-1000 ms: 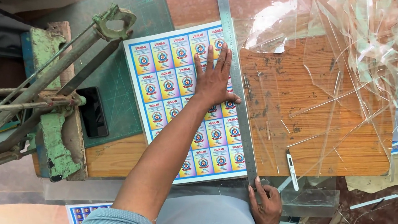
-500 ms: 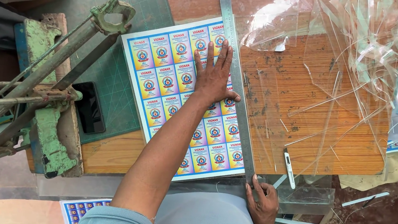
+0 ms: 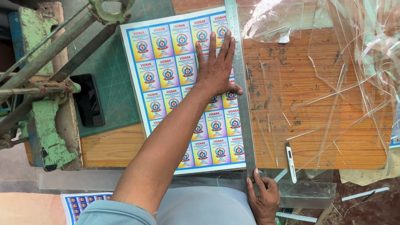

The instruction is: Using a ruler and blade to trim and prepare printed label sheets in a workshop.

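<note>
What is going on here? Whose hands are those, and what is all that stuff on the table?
The picture comes from a camera worn on a person's head, looking down at their own two hands. The left hand lies flat on a printed sheet covered with rows of small colourful labels. The right hand touches the near end of a long metal ruler that runs along the sheet's right edge. The sheet lies partly on a green cutting mat and partly on a wooden board. A small white cutter lies on the board, not held. On the left stands an old green lever paper cutter, with a black phone beside it. Clear plastic strips and scraps are piled at the top right.
</note>
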